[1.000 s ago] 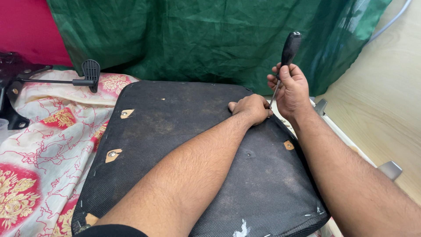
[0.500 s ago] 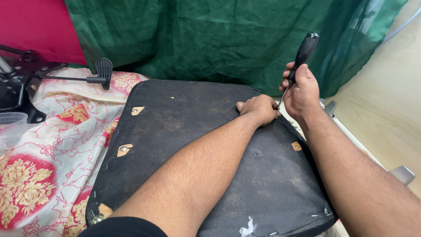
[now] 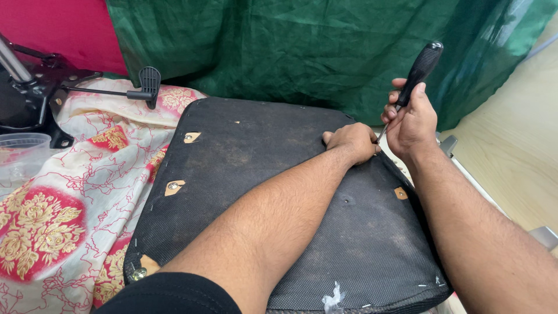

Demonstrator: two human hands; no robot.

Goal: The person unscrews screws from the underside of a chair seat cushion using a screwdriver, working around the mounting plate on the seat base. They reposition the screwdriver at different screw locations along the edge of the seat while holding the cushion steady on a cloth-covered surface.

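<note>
Head view, right hand (image 3: 411,123) fingers gripping screwdriver (image 3: 417,74), left hand (image 3: 350,142) fingers curled, pressing seat pad (image 3: 244,157) far edge.

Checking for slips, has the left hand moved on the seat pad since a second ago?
No. The left hand rests at the same far right edge of the seat pad, beside the screwdriver; only the camera shifted.

The seat pad (image 3: 261,174) lies on the cloth (image 3: 70,197) (a plastic cup (image 3: 20,154) sits far left), before the curtain (image 3: 290,52).
</note>
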